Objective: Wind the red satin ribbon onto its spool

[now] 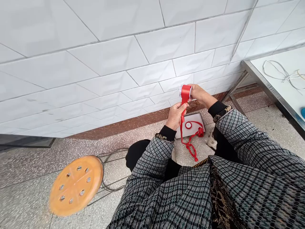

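In front of the tiled wall, my right hand (pixel 197 93) holds a white-rimmed spool of red ribbon (pixel 186 91) from its right side. Just below and left of it, my left hand (pixel 176 115) pinches the ribbon strip that comes off the spool. The loose ribbon (pixel 190 145) hangs down past a shallow white tray (pixel 194 119) and lies in tangled loops over its edge and on the floor. Inside the tray are a small red-and-white roll (pixel 188 125) and a bunched part of red ribbon (pixel 200 131).
An orange round stool (pixel 76 186) with a wire frame stands at the lower left. On the right is a metal-edged table (pixel 269 84) with white cords (pixel 287 75) and part of a blue object. A dark panel edge (pixel 26 141) shows at the far left.
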{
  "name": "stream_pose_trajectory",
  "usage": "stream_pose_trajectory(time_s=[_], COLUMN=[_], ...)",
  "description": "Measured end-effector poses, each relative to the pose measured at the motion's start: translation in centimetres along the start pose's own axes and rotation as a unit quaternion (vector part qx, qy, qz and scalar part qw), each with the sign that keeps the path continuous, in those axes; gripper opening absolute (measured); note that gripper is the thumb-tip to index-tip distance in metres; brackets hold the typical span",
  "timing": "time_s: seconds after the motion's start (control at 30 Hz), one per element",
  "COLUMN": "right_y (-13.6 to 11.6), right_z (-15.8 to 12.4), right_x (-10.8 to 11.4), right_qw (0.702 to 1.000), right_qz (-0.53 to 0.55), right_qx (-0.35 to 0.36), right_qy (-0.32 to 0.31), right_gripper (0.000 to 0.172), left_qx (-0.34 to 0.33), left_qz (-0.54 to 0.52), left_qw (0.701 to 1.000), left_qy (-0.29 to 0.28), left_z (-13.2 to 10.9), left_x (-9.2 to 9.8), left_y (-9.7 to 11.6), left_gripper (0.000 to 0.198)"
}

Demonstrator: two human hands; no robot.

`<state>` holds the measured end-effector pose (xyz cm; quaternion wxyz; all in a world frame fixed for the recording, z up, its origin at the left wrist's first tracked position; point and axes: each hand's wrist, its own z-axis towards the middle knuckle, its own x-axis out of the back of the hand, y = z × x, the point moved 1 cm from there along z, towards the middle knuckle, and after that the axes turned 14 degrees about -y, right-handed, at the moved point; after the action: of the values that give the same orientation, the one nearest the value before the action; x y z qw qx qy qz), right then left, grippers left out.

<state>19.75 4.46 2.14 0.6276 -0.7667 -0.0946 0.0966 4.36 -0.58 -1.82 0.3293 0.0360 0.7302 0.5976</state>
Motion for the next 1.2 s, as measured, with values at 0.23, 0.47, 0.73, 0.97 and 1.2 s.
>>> stream_pose_trajectory(time_s=[0.23, 0.47, 0.73, 0.97, 1.2], right_y=[0.3, 0.6, 2.2, 1.7, 1.1], right_z=[-0.4, -0.8, -0.1, -0.1, -0.6], right_x=[-1.3, -2.1, -2.5, -1.6, 0.5], right_qw=[0.981, 0.941, 0.96, 0.994, 0.844], right_qz=[0.154, 0.24, 0.191, -0.06, -0.475], right_qx=[-0.104, -0.2, -0.148, 0.021, 0.246], right_qy=[-0.062, -0.127, -0.143, -0.089, -0.033], right_gripper=[0.016, 0.024, 0.028, 0.016, 0.042], left_qx=[-0.004, 0.005, 0.018, -0.021, 0.011], left_qz=[-0.008, 0.023, 0.01, -0.061, -0.063], left_qw=[0.999, 0.999, 0.999, 0.994, 0.994], left_qy=[0.031, -0.028, -0.037, -0.084, -0.087], left_z=[0.4, 0.2, 0.4, 0.1, -0.2], left_x=[0.5, 0.8, 1.3, 1.4, 1.0], left_y=[0.1, 1.1, 1.2, 1.5, 1.5], left_gripper=[0.076, 0.111, 0.108, 0.072, 0.061])
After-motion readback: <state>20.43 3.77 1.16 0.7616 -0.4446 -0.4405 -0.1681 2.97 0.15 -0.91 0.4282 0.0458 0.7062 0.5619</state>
